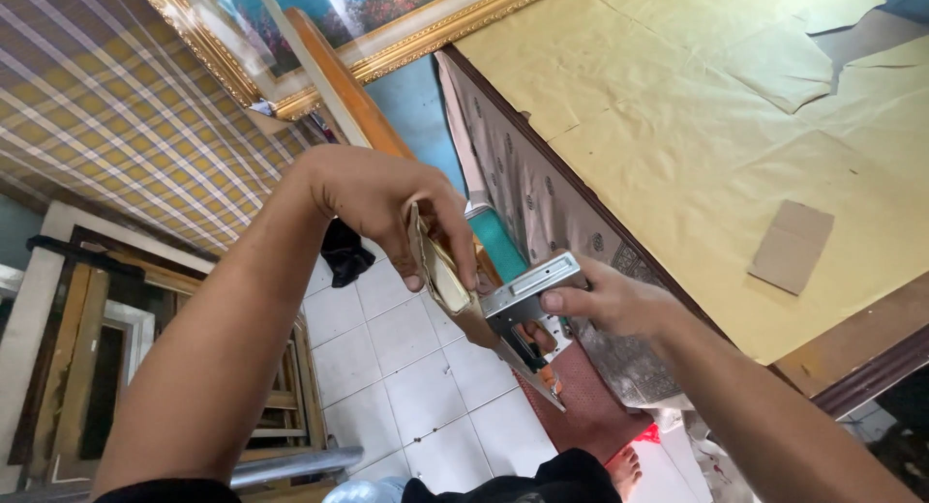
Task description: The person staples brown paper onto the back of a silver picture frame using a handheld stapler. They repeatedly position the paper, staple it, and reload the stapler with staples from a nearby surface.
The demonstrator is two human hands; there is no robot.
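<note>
Gripping a metal staple gun (527,300) in my right hand (605,305), fingers curled around the body and handle, thumb laid along the top of the silver housing. The gun sits at the near corner of the work table, its nose pointing left toward my left hand (387,208).

My left hand is closed in a pinch on a gold-coloured frame corner (440,271), thumb on one side and fingertips on the other, squeezing the piece. The frame corner is just beside the gun's nose, touching or nearly touching it; can't tell which. A thin grey edge strip (527,372) runs down from the gun toward the floor.

The table to the right is covered with yellow-brown paper (697,145), some sheets overlapping. A small cardboard rectangle (792,245) lies flat on the paper, well apart from my hands. A grey patterned cloth (542,198) hangs down the table's edge.

Up top, a big painting in a gold ornate frame (406,44) leans near a wooden bar (334,77). A yellow plaid fabric (106,106) fills the upper left. Wooden frames (87,358) are stacked at lower left. The floor is white tile (426,387). A red mat (581,406) lies under the table edge, and a bare foot (627,464) shows beside it. A dark cloth lump (344,253) lies on the tile behind my left wrist.
</note>
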